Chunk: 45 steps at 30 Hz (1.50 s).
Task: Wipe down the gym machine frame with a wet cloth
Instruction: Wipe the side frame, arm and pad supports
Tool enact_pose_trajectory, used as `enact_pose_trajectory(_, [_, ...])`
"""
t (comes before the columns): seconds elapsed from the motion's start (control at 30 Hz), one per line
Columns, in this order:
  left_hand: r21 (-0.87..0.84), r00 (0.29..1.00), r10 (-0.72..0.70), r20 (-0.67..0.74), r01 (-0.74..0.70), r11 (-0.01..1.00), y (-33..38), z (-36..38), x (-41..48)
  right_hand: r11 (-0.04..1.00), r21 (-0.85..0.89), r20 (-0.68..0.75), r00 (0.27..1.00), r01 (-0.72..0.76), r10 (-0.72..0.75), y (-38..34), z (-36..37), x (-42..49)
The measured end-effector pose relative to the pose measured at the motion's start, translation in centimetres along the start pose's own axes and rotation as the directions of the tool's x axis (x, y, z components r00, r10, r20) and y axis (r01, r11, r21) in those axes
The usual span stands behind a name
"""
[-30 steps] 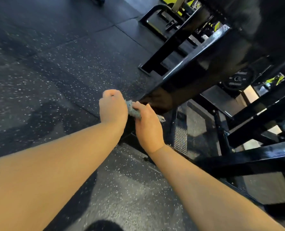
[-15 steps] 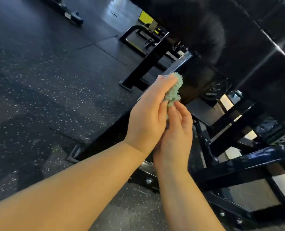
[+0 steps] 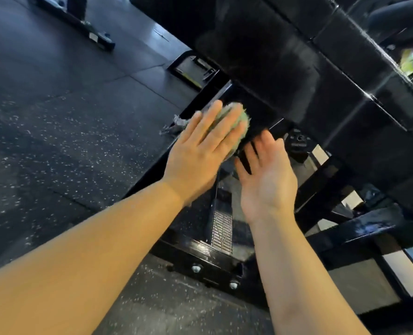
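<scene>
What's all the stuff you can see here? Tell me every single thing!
machine frame: one, black and shiny, across the top and right
cloth: one, green, fuzzy, under the left hand's fingers, up by the frame
floor: one, dark with white speckles, left and bottom
weight plate: one, black, behind the frame, just past the right hand
ribbed plate: one, grey metal, low between the two arms
bolts: two, silver, on the black bar below the ribbed plate
other machine base: one, black, far top left on the floor
left hand: one, fingers straight, flat on the cloth
right hand: one, open, palm showing, holds nothing
</scene>
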<state>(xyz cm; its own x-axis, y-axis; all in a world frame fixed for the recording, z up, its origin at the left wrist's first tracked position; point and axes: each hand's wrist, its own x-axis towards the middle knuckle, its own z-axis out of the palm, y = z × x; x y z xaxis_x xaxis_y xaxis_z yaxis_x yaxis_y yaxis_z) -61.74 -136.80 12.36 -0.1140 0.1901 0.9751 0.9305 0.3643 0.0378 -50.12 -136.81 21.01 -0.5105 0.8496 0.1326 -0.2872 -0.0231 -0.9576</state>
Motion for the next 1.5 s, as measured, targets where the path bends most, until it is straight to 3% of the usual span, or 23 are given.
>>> enact_pose_trajectory(0.13, [-0.125,0.995,-0.073,-0.07,0.063,0.99,1.7,-0.6,6.7,0.997,0.055,-0.011,0.999,-0.047,0.048,0.0,-0.5,0.5])
enact_pose_trajectory(0.27, [0.02,0.998,0.064,-0.011,-0.064,0.998,1.4,0.7,-0.4,0.995,0.056,0.023,0.997,-0.077,0.076,0.0,-1.0,0.3])
enact_pose_trajectory(0.33, [-0.05,0.987,0.125,0.106,-0.12,0.992,1.2,0.6,-3.6,0.995,0.049,0.023,0.996,-0.082,0.081,0.2,-1.0,0.2])
enact_pose_trajectory(0.4, [-0.089,0.986,0.136,0.095,-0.128,0.988,1.3,0.5,-2.9,0.995,0.066,0.026,0.997,-0.076,0.075,0.2,-0.8,0.3])
enact_pose_trajectory(0.47, [-0.049,0.998,0.064,-0.015,-0.064,0.997,2.1,0.5,0.5,0.991,0.12,0.012,0.998,-0.065,0.064,0.3,-0.8,0.5])
enact_pose_trajectory(0.57, [-0.133,0.994,-0.029,-0.105,0.015,0.991,2.9,0.6,4.4,0.987,0.153,-0.014,0.998,-0.053,0.056,0.7,-0.5,0.7])
enact_pose_trajectory(0.67, [-0.147,0.984,-0.12,-0.129,0.1,0.984,2.8,1.6,0.7,0.991,0.126,-0.034,0.999,-0.036,0.041,1.5,-0.4,0.4])
enact_pose_trajectory(0.77, [-0.093,0.986,-0.161,0.039,0.164,0.982,1.6,2.0,-8.4,0.994,0.061,-0.048,0.995,-0.086,0.089,3.7,0.3,-0.4])
enact_pose_trajectory(0.87, [-0.039,0.952,-0.235,0.196,0.247,0.968,0.3,1.2,-14.2,0.964,0.039,-0.13,0.955,-0.263,0.266,6.5,0.7,-1.0])
enact_pose_trajectory(0.97, [-0.053,0.917,-0.362,0.169,0.376,0.925,0.8,0.8,-10.4,0.91,0.087,-0.171,0.894,-0.405,0.414,8.5,0.7,-1.4])
enact_pose_trajectory(1.07, [-0.182,0.933,-0.342,0.116,0.358,0.916,1.3,1.1,-5.7,0.897,0.081,-0.199,0.875,-0.434,0.441,10.1,0.5,-1.3])
enact_pose_trajectory(1.17, [-0.141,0.914,-0.359,0.188,0.387,0.911,0.6,1.2,-10.2,0.888,0.101,-0.19,0.867,-0.45,0.461,10.9,0.1,-1.1])
enact_pose_trajectory(1.23, [-0.089,0.836,-0.458,0.301,0.503,0.86,0.2,0.9,-15.7,0.877,0.101,-0.177,0.859,-0.47,0.481,11.5,-0.1,-1.1])
enact_pose_trajectory(1.27, [-0.084,0.748,-0.56,0.356,0.623,0.778,0.0,0.7,-17.9,0.874,0.091,-0.186,0.854,-0.478,0.486,11.9,-0.1,-1.1])
enact_pose_trajectory(1.3, [-0.088,0.597,-0.689,0.412,0.778,0.622,-0.2,0.4,-18.8,0.873,0.072,-0.201,0.851,-0.482,0.486,12.3,0.0,-1.1])
enact_pose_trajectory(1.33, [-0.097,0.394,-0.805,0.444,0.914,0.394,-0.3,0.3,-18.8,0.87,0.053,-0.221,0.844,-0.491,0.489,12.7,0.1,-1.1])
enact_pose_trajectory(1.37, [-0.098,0.2,-0.867,0.457,0.98,0.175,-0.5,0.3,-18.0,0.867,0.04,-0.245,0.836,-0.497,0.491,13.2,0.3,-1.1])
enact_pose_trajectory(1.4, [-0.101,0.067,-0.89,0.45,0.995,0.024,-0.6,0.4,-17.0,0.865,0.031,-0.266,0.83,-0.5,0.49,13.6,0.4,-1.0])
enact_pose_trajectory(1.43, [-0.104,-0.006,-0.9,0.436,0.993,-0.057,-1.0,0.6,-15.8,0.865,0.023,-0.285,0.826,-0.502,0.487,14.1,0.6,-1.0])
enact_pose_trajectory(1.47, [-0.114,-0.023,-0.903,0.429,0.99,-0.08,-1.5,0.7,-14.6,0.863,0.016,-0.303,0.82,-0.504,0.485,14.6,0.8,-0.8])
enact_pose_trajectory(1.5, [-0.152,0.02,-0.896,0.443,0.987,-0.053,-1.9,0.5,-13.4,0.864,0.013,-0.328,0.814,-0.503,0.479,15.0,1.0,-0.8])
